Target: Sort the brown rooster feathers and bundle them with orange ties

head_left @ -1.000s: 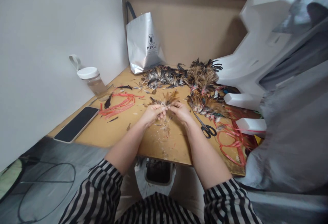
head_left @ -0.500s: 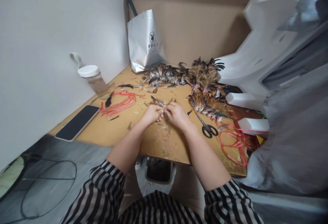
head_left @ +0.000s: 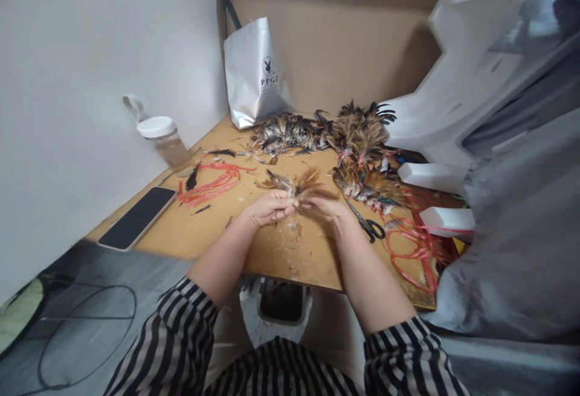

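Near the front of the table, brown and dark feathers (head_left: pixel 310 182) fan out between my hands. My left hand (head_left: pixel 274 206) is closed, pinching feathers near their base. My right hand (head_left: pixel 324 207) is closed on the feathers' right side, its fingertips close to the left ones. Some of the quill ends are hidden behind my fingers. Feather scraps and white fluff (head_left: pixel 293 233) lie on the table just below. Black-handled scissors (head_left: pixel 371 228) rest right of my right hand, partly covered by the wrist.
Red strips (head_left: pixel 212 185) and a phone (head_left: pixel 138 218) lie at the left, with a lidded jar (head_left: pixel 168 145) behind. Feather bundles (head_left: pixel 360 130) line the back, beside a silver bag (head_left: pixel 254 76). Tangled red ribbon (head_left: pixel 414 257) and a white frame (head_left: pixel 446 221) occupy the right. A bin (head_left: pixel 281 302) stands below.
My right hand has turned and moved slightly right and down. The feathers between my hands now spread wider and show more. My left hand has shifted slightly down.
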`<move>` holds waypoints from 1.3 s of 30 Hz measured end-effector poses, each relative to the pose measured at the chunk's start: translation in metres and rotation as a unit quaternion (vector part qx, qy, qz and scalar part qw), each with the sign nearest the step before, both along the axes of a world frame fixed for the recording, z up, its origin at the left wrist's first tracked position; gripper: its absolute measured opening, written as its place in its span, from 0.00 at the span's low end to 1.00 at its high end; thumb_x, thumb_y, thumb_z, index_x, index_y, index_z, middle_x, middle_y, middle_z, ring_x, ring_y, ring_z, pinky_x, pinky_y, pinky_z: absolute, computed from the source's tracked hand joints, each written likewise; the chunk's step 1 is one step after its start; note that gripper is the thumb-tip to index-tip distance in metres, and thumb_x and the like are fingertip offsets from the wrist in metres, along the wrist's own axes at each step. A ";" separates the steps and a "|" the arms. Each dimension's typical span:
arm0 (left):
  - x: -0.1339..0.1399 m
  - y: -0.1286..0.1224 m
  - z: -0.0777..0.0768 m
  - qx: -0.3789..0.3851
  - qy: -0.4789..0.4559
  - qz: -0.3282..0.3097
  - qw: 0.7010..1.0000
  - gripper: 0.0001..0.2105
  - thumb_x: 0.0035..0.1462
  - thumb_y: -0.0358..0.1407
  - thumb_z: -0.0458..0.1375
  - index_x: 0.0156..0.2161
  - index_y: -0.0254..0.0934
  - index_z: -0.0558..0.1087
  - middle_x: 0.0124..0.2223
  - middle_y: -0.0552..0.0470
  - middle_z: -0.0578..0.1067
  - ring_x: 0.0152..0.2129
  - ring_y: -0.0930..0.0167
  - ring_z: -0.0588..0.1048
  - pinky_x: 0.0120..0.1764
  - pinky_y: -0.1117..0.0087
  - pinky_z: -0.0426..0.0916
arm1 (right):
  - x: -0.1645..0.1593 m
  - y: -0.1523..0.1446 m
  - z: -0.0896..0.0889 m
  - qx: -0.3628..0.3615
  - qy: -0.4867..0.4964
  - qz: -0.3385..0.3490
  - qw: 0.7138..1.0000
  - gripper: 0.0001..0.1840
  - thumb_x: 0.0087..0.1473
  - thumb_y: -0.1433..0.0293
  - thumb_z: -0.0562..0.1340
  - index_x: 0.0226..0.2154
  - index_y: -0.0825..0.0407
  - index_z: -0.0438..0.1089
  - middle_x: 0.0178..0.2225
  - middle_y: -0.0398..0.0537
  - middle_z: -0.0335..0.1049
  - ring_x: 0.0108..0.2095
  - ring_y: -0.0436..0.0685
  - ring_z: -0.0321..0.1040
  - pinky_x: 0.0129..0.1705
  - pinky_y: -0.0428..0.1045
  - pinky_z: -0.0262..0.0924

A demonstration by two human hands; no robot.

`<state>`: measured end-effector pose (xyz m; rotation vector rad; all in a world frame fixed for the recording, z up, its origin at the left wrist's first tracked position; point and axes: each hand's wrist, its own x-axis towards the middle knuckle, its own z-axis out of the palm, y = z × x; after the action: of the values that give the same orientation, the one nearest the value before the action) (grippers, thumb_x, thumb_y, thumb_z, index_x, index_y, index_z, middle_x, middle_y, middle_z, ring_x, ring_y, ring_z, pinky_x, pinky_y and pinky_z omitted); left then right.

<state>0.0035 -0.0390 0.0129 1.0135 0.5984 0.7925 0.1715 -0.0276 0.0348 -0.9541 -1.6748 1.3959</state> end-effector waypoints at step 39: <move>0.005 0.015 -0.007 0.069 0.006 0.184 0.980 0.12 0.43 0.38 0.62 0.31 0.29 0.74 0.20 0.52 0.70 0.16 0.82 0.64 0.17 0.82 0.53 | -0.011 0.015 -0.019 -0.204 0.070 -0.075 0.974 0.23 0.32 0.61 0.67 0.17 0.52 0.51 0.10 0.30 0.41 0.12 0.40 0.35 0.14 0.40 0.30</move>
<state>0.0082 -0.0242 0.0056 1.0469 0.7619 1.1682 0.1609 -0.0122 0.0157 -1.1504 -1.2065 1.6952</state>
